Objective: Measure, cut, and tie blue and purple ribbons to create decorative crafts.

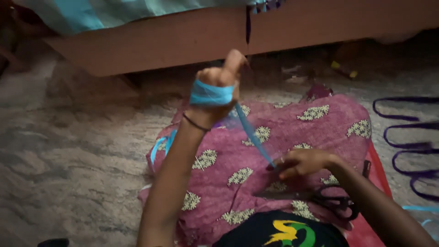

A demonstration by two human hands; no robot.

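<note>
Above the pink cloth (283, 132), my left hand (219, 82) is wrapped in blue ribbon (211, 94); my right hand (302, 162) pinches its end.

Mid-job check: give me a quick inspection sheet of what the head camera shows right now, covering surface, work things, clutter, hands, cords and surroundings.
Surface: mottled grey floor, with a pink flowered cloth spread over the lap.
Work things: blue ribbon wound around the left hand, one strand running taut down to the right hand.
Clutter: black-handled scissors lying on the cloth by the right hand.
Hands: left hand raised, wrapped in ribbon; right hand pinching the strand's lower end.
Cords: purple cord looped on the floor at right.
Surroundings: wooden bed frame ahead, with teal bedding hanging over it.
</note>
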